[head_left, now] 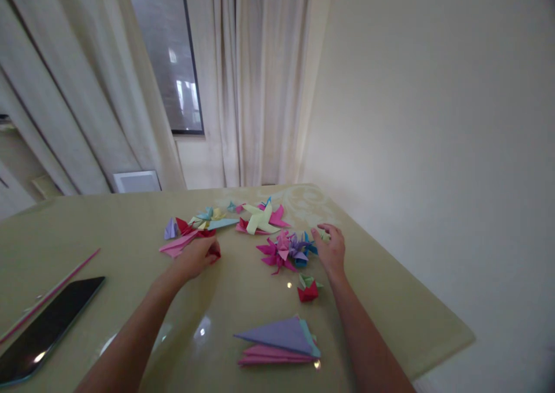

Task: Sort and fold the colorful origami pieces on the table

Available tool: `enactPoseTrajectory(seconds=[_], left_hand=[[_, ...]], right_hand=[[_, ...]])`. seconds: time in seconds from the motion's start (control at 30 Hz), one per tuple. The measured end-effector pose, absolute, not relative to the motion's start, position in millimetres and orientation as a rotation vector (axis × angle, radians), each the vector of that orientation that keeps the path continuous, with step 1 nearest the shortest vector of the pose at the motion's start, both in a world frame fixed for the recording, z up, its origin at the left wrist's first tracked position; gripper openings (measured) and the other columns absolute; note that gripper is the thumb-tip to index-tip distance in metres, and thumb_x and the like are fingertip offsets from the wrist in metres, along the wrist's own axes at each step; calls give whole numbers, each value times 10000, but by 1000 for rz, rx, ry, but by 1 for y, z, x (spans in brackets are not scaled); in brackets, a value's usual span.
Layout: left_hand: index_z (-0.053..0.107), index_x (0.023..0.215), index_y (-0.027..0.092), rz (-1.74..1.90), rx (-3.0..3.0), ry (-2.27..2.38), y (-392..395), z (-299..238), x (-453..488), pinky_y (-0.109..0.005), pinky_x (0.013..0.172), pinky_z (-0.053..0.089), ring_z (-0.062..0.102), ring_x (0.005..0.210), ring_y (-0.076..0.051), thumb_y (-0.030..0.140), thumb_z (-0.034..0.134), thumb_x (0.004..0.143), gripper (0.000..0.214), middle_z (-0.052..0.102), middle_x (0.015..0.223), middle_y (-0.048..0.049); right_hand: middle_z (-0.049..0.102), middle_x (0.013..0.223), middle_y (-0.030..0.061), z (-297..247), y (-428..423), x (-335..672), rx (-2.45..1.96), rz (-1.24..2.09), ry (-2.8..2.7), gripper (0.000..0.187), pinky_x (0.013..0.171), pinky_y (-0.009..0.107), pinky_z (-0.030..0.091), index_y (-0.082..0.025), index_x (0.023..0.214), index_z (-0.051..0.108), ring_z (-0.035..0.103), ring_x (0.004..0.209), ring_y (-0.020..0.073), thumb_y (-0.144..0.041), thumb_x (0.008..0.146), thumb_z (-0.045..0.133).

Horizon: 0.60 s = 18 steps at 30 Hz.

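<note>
My left hand [200,258] is closed, its fingertips pinching a red folded-paper piece [216,252] that they partly hide. Just beyond it lie a pink folded-paper piece [177,245], a purple one [171,229] and several others in red, yellow and light blue. Over on the right, my right hand [333,247] has thumb and fingers apart, with nothing visible gripped. Beside its thumb is a cluster of origami: a magenta spiky piece [274,254], a purple flower [298,246] and blue pieces [303,259]. Nearer me sits a red folded piece [308,292] with green paper [307,280] behind it.
Folded paper pieces, purple [281,334] over pink [275,355], lie at the table's front. A pale green pinwheel [260,218] is farther back. On the left are a dark tablet-like device [50,329] and a thin pink stick [60,286]. A wall [433,138] borders the table's right.
</note>
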State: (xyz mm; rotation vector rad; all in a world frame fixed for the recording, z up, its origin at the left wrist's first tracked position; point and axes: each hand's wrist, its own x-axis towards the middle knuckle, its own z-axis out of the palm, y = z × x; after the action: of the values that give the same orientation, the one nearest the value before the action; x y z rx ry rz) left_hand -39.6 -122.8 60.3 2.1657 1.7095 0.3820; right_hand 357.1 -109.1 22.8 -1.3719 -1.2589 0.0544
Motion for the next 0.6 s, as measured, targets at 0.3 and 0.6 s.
enactPoseTrajectory(seconds=[0.3,0.6], left_hand=[[728,1025,257,498,2134,884,-175,83,56,-276,791,545,735,864,-186,212,609,870,200,773,1011,-24],[723,945,205,59,2056,2041,-141,92,-70,-466,902,537,708,1100,-380,248,697,732,219,762,1126,-163]], right_hand=[[687,863,61,34,-127,343,-1331,129,-1321,365,675,332,501,-191,880,703,597,705,205,-543,921,617],[683,761,48,32,-125,336,-1325,183,-1313,412,627,326,491,-189,880,705,594,660,210,-582,927,589]])
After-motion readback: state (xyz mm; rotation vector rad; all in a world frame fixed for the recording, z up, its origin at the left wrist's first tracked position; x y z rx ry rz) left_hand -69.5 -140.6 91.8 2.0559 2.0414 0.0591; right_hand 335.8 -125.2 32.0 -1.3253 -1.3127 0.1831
